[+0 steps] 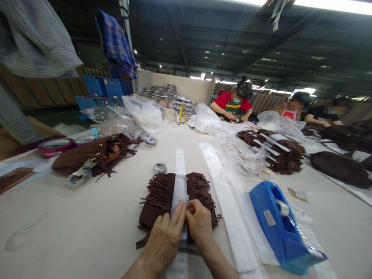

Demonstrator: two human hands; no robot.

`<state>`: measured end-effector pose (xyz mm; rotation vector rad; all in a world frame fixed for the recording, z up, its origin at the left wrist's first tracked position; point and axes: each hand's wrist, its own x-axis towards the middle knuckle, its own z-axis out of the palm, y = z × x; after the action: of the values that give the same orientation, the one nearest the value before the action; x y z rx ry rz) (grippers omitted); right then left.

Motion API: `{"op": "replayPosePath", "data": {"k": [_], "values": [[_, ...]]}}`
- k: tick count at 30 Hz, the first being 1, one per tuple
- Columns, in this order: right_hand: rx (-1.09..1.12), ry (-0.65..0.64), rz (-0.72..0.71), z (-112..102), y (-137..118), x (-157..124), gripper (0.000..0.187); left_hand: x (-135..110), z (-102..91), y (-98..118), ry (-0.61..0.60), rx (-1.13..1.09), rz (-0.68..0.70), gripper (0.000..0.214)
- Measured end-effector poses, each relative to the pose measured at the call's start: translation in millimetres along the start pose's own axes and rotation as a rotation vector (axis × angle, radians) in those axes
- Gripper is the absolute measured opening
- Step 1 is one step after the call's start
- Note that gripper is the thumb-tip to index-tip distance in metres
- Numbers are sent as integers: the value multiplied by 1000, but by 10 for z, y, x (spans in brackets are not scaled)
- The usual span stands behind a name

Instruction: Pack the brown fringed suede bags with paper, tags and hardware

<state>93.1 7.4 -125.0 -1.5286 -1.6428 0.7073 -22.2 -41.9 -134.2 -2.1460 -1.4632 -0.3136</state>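
A brown fringed suede piece (162, 195) lies on the white table (87, 217) right in front of me. A long white paper strip (180, 182) runs over its middle, away from me. My left hand (165, 236) and my right hand (200, 224) rest side by side on the near end of the piece. Both pinch the white strip between fingertips and thumbs. The part of the strip under my hands is hidden.
A blue tape dispenser (280, 224) sits to my right, beside more white strips (226, 205). Other brown fringed pieces (95, 155) lie left, and a stack (279, 153) lies right. Plastic bags (145, 112) and tape rolls (55, 146) stand farther off. Several people work at the far side.
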Motion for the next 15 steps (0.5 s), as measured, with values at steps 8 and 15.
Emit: {"op": "replayPosePath", "data": {"k": [8,15], "values": [[145,-13,53,-2,42,15,6,-47,42,5,88,-43,-13,54],[124,18,75,6,-14,19,5,-24,62,14,61,-33,-51,54]]}}
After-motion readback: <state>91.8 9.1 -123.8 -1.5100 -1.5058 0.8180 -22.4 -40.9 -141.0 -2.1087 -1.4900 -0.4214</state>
